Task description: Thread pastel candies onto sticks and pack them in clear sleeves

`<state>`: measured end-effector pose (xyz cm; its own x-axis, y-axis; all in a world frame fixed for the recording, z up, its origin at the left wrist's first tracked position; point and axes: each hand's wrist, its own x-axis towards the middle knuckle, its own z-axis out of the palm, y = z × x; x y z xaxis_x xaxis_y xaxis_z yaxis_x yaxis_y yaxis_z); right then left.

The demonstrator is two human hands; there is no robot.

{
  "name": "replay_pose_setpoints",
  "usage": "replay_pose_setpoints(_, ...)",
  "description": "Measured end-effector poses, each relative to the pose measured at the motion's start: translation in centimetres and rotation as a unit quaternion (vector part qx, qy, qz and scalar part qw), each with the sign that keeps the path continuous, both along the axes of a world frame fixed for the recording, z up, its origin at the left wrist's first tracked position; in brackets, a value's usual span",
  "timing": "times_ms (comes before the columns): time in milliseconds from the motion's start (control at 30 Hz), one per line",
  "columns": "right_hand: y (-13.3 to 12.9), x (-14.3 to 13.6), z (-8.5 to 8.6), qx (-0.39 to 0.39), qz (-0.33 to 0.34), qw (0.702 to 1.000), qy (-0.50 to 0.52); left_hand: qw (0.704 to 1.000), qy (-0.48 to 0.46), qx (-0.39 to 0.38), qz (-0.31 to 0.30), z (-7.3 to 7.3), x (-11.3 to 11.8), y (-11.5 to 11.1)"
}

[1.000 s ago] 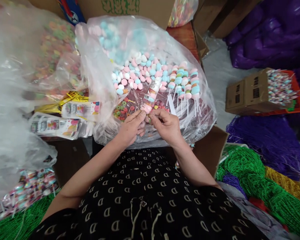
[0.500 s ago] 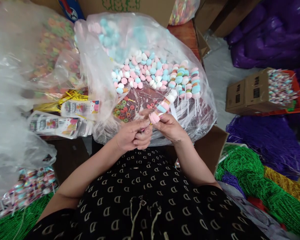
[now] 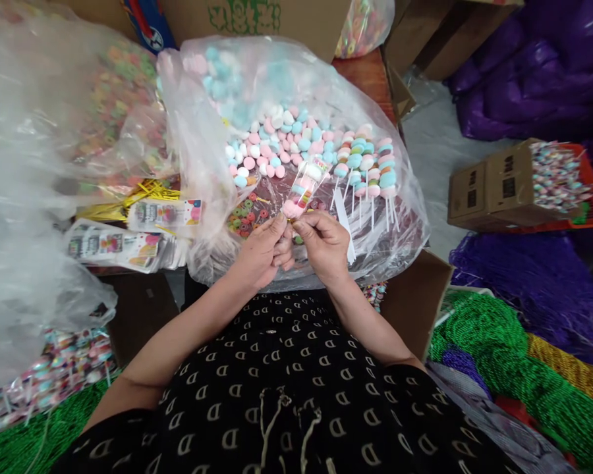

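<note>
Between my hands, a candy skewer in a clear printed wrapper (image 3: 304,189) points up and away from me. My left hand (image 3: 265,250) is closed round its lower end, thumb on top. Finger and thumb of my right hand (image 3: 323,242) pinch at the gathered neck of the wrapper, where a bit of gold tie shows. Beyond lie loose pink, white and blue candies (image 3: 277,135) on a clear plastic bag (image 3: 375,247). Unwrapped candy skewers (image 3: 368,164) on white sticks lie to the right. Ring-shaped gummies (image 3: 247,214) sit left of the wrapped skewer.
At left are a stack of printed wrappers (image 3: 113,243), gold ties (image 3: 148,192) and a big bag of ring candies (image 3: 118,99). A cardboard box (image 3: 494,184) of finished skewers stands at right, near green netting (image 3: 494,329). Wrapped skewers (image 3: 69,368) lie at lower left.
The wrapped skewer has swung more upright and to the left. My right hand has shifted from beside the wrapper to a pinch at its neck.
</note>
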<state>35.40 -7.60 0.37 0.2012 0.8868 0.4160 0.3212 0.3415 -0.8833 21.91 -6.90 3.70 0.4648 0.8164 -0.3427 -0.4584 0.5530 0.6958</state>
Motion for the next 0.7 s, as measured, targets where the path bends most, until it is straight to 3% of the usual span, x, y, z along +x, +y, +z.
replay_pose_setpoints(133,-0.2,0.2,0.8,0.03,0.025,0.999,-0.022,0.993,0.088,0.071,0.033,-1.1,-0.3,0.1)
replay_pose_setpoints(267,-0.2,0.0,1.9,-0.017,0.046,0.998,-0.039,0.962,0.195,0.175,0.075,-2.6,-0.7,0.3)
replay_pose_setpoints(433,-0.1,-1.0,2.3,-0.1,0.051,0.993,0.022,0.957,0.183,0.215,0.066,-3.7,-1.1,0.3)
replay_pose_setpoints(567,-0.3,-1.1,3.1,-0.094,0.059,0.993,-0.027,0.975,0.123,0.179,0.037,-2.4,-1.5,0.9)
replay_pose_setpoints(700,-0.5,-0.7,3.9,-0.044,0.053,0.995,-0.068,0.985,-0.017,0.169,0.028,1.3,-1.9,2.2)
